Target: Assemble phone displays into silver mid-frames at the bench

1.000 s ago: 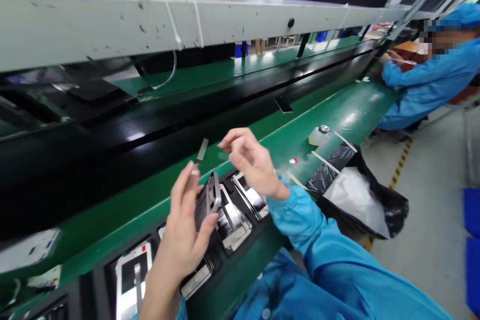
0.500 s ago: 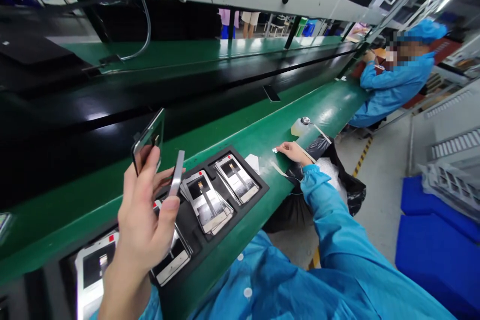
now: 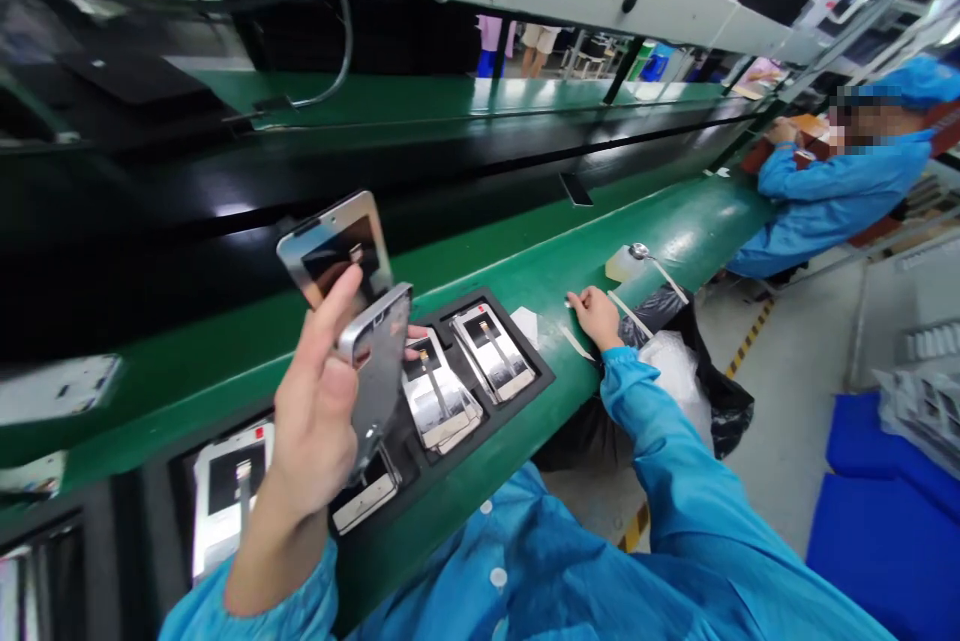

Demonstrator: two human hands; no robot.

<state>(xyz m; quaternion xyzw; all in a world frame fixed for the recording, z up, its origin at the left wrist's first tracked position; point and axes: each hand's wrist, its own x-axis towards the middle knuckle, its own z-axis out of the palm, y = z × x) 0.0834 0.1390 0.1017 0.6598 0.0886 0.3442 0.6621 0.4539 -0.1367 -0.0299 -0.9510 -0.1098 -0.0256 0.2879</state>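
Observation:
My left hand (image 3: 319, 411) is raised over a black foam tray (image 3: 544, 366), its fingers closed on two phone parts. One is a flat phone panel (image 3: 307, 256) with a silvery border and dark middle. Nearer me is a grey phone housing (image 3: 386, 351), tilted with its broad face to the right. In the tray's slots lie stacks of white-edged phone screens (image 3: 442, 396) with flex cables and red tabs. Out on the green bench, my right hand (image 3: 598, 318) pinches a tiny white scrap (image 3: 568, 302) near the bench surface. Its exact kind is too small to tell.
A bottle with a metal top (image 3: 622, 264) stands beyond my right hand. White paper (image 3: 526, 326) lies beside the tray. A black plastic bag (image 3: 731, 416) hangs at the bench edge. A dark phone panel (image 3: 576, 188) lies farther back. A co-worker (image 3: 840, 181) sits at far right.
The two phone parts in my left hand have turned, so their broad faces now show. My right hand stays low at the bench with the scrap. The view has shifted left.

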